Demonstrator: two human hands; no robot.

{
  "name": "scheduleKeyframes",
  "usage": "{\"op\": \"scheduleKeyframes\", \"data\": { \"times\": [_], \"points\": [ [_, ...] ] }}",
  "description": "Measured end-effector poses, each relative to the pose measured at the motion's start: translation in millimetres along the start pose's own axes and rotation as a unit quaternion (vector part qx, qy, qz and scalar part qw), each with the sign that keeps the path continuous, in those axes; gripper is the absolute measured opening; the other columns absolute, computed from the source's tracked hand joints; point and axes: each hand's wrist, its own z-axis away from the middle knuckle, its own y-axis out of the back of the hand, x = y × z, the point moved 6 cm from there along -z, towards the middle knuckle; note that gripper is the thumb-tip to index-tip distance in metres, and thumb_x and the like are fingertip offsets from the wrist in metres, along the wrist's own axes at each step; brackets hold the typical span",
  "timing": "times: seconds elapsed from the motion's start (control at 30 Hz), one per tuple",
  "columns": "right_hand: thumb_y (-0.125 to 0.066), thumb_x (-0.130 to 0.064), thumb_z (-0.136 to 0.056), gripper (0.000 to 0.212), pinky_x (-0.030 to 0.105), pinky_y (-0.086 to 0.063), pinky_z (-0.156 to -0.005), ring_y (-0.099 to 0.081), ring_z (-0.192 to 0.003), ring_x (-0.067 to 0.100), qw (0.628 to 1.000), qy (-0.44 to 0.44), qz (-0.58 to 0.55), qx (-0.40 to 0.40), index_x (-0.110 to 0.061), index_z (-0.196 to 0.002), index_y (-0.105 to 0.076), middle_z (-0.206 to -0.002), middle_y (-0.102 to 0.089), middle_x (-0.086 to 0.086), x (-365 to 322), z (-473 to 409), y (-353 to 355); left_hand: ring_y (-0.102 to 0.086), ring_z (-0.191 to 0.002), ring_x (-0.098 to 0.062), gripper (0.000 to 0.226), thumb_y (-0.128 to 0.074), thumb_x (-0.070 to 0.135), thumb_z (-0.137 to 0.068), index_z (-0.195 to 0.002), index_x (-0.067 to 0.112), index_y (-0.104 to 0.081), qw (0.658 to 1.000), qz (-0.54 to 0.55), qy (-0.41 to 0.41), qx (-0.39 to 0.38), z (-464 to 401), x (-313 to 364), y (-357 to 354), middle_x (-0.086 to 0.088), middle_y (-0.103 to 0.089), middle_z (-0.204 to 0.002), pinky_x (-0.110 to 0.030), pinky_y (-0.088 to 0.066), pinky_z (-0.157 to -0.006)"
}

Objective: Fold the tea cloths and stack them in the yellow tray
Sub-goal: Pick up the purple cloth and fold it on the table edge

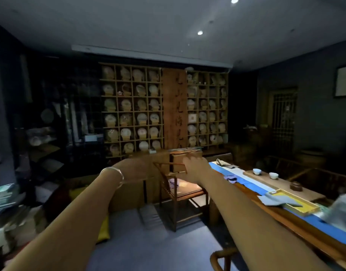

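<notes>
A wooden chair (180,190) stands beside the surface (281,216). Both arms reach out; the right hand (195,163) holds nothing, the left hand's (136,167) fingers can't be made out. The yellow tray (303,207) with a grey cloth (279,199) lies well apart, near the surface's edge.

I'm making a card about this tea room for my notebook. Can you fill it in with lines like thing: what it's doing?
yellow tray: on the blue runner, table's right part
grey cloth: lies in the tray, hanging over its near rim
crumpled cloth: on the runner, farther along
white cups: two, on a wooden board
left hand: held out, holds nothing visible
right hand: held out, empty
chair: beside the table
</notes>
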Motion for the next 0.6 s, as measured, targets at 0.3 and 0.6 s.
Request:
{"op": "scheduleKeyframes", "data": {
  "times": [0.3, 0.6],
  "points": [
    [-0.05, -0.059, -0.085, 0.068, 0.047, -0.039, -0.099, -0.05, -0.12, 0.036, 0.989, -0.146, 0.031, -0.005, -0.014, -0.135, -0.041, -0.133, -0.053, 0.015, 104, -103, -45, -0.056, -0.107, -0.018, 0.048, -0.063, 0.043, -0.083, -0.128, 0.028, -0.053, 0.992, 0.017, -0.126, 0.01, -198, 30, -43, -0.001, -0.06, -0.124, -0.032, -0.046, -0.089],
    [-0.053, -0.052, -0.089, 0.067, 0.044, -0.039, -0.099, -0.048, -0.122, 0.034, 0.965, -0.255, 0.052, -0.037, -0.012, -0.139, -0.037, -0.136, -0.051, 0.015, 228, -169, -106, -0.056, -0.107, -0.019, 0.051, -0.065, 0.05, -0.077, -0.122, 0.03, -0.051, 0.968, 0.053, -0.244, -0.026, -374, 112, -139, -0.001, -0.061, -0.121, -0.033, -0.048, -0.084]
  ]
}}
